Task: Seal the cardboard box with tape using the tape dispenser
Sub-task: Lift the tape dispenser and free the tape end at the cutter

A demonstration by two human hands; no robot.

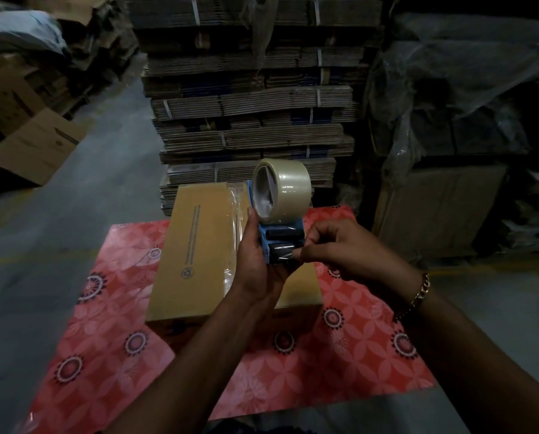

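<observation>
A closed brown cardboard box (196,255) lies on a red patterned mat (105,355), with a strip of clear tape running along its top seam. Above the box I hold a blue tape dispenser (279,238) carrying a roll of clear tape (288,189). My left hand (259,264) grips the dispenser's handle from the left and below. My right hand (346,249) pinches at the dispenser's front end by the black roller, where the tape's loose end is. The box's right half is hidden behind my hands.
A tall stack of flattened, strapped cartons (252,98) stands right behind the mat. Open boxes (36,145) lie at the left on the grey concrete floor (42,245). Plastic-wrapped goods (459,89) and a carton (434,208) fill the right side.
</observation>
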